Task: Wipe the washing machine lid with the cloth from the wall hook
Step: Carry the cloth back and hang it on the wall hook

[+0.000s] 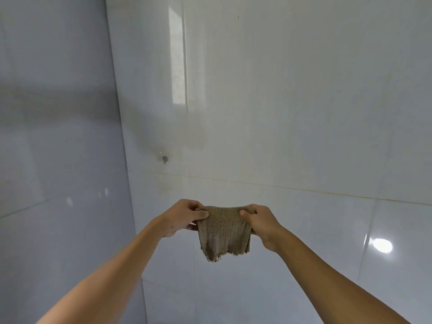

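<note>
**Desk:** What do we have in the head view?

**Photographer:** Two bare forearms reach up and forward in a corner of glossy, pale tiled wall (292, 101). Between the hands hangs a small brownish, ribbed cloth (224, 232), frayed along its lower edge.

**Desk:** How is it held?

**Photographer:** The left hand (181, 217) pinches the cloth's upper left corner, thumb on the near face and fingers curled behind. The right hand (261, 224) pinches the upper right corner the same way. The top edge is drawn fairly taut between them, and the rest drapes freely below, touching nothing else.

**Desk:** Where is the cloth relative to the hook?

**Photographer:** A small dark wall hook (164, 158) sits on the tile above and to the left of the hands, near the corner seam. The cloth is off it and well clear, held out in the air in front of the wall.

**Desk:** Anything else in frame?

**Photographer:** A bright round light reflection (381, 245) shines on the tile at lower right, and a tall pale window-like reflection (177, 57) shows higher up. Grout lines cross behind the hands.
</note>
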